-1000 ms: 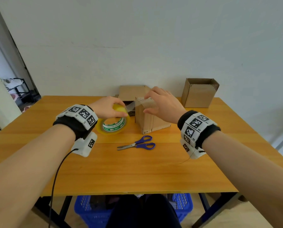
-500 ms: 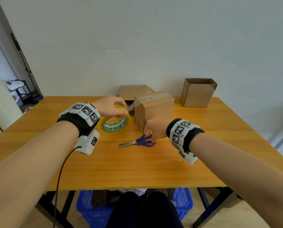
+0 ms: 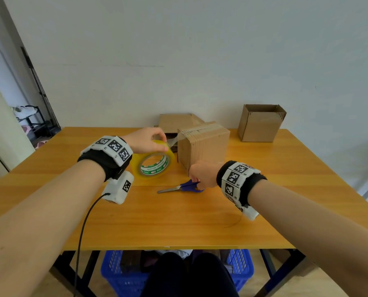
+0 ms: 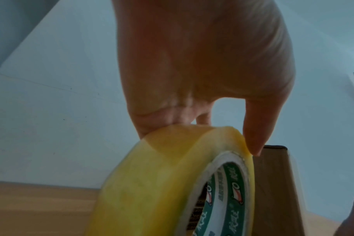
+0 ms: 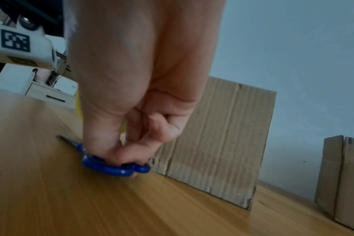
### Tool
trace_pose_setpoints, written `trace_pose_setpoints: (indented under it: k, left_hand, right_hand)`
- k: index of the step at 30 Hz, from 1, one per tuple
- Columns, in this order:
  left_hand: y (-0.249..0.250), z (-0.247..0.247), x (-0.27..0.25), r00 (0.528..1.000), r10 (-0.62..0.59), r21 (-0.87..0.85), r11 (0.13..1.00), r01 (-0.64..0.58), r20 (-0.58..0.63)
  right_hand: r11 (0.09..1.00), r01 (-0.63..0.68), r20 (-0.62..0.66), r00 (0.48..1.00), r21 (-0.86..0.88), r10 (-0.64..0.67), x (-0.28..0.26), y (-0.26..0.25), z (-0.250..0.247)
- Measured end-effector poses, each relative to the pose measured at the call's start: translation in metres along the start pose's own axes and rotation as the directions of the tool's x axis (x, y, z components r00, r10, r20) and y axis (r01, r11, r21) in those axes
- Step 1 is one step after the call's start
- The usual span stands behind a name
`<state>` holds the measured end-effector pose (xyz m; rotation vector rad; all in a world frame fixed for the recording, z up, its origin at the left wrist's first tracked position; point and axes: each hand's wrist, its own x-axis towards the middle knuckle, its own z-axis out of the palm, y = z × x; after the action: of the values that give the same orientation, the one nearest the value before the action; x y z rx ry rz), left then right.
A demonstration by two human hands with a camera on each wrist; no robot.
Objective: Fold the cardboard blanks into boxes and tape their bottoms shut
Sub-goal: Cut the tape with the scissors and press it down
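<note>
A folded cardboard box [image 3: 204,144] [image 5: 218,140] stands upside down mid-table with a strip of clear tape [image 3: 174,139] running from its top edge to a yellow tape roll [image 3: 154,162] [image 4: 172,183]. My left hand [image 3: 145,141] [image 4: 204,79] grips the roll's upper rim, fingers and thumb curled over it. My right hand [image 3: 203,175] [image 5: 131,111] is down on the table in front of the box, its fingers curled into the blue handles of the scissors [image 3: 182,187] [image 5: 113,167], which lie flat with the blades pointing left.
A finished open-topped box [image 3: 261,123] [image 5: 343,183] stands at the back right of the wooden table [image 3: 178,221]. Flat cardboard blanks [image 3: 176,122] lie behind the taped box. A blue crate [image 3: 123,273] sits under the table. A cable [image 3: 86,221] hangs from my left wrist.
My right hand has left the top of the box, dropped to the table and taken hold of the scissors' handles. The left hand kept holding the tape roll.
</note>
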<state>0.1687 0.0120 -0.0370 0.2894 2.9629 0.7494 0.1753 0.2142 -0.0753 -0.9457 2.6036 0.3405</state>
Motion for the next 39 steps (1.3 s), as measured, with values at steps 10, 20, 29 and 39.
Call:
trace_pose_setpoints:
  k: [10, 20, 29, 39]
  left_hand:
    - [-0.007, -0.006, 0.0, 1.0, -0.015, -0.035, 0.999, 0.016, 0.025]
    - [-0.01, -0.005, 0.0, 1.0, -0.022, -0.05, 0.998, 0.023, 0.02]
    - [-0.009, -0.003, -0.003, 1.0, -0.01, -0.065, 0.998, 0.01, -0.005]
    - [-0.009, -0.001, -0.004, 1.0, -0.015, -0.067, 0.998, 0.015, -0.004]
  right_hand:
    - [0.74, 0.019, -0.062, 0.998, 0.672, 0.03, -0.029, 0.027, -0.01]
    - [0.214, -0.092, 0.088, 0.996, 0.972, 0.026, -0.042, 0.028, -0.008]
    - [0.156, 0.024, -0.041, 0.993, 0.987, 0.111, -0.025, 0.016, -0.011]
    - [0.145, 0.113, -0.133, 0.983, 0.983, 0.131, -0.021, 0.016, -0.009]
